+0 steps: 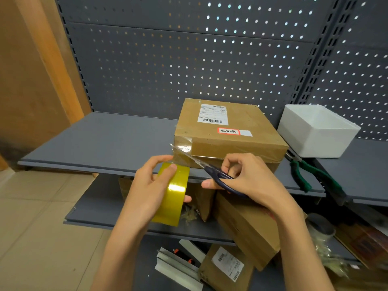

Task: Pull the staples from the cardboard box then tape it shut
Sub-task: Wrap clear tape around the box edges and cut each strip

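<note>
A brown cardboard box with a white shipping label and a red-bordered sticker lies closed on the grey shelf. Clear tape runs over its near left corner and along its front edge. My left hand holds a yellow tape roll just in front of that corner. A strip of tape stretches from the roll up to the box. My right hand grips dark-handled scissors, whose blades point up-left and lie across the strip at the box's corner.
Green-handled pliers lie on the shelf right of the box. A white foam box stands at the back right. Lower shelves hold more cardboard boxes, white profiles and crumpled tape. Pegboard backs the shelf.
</note>
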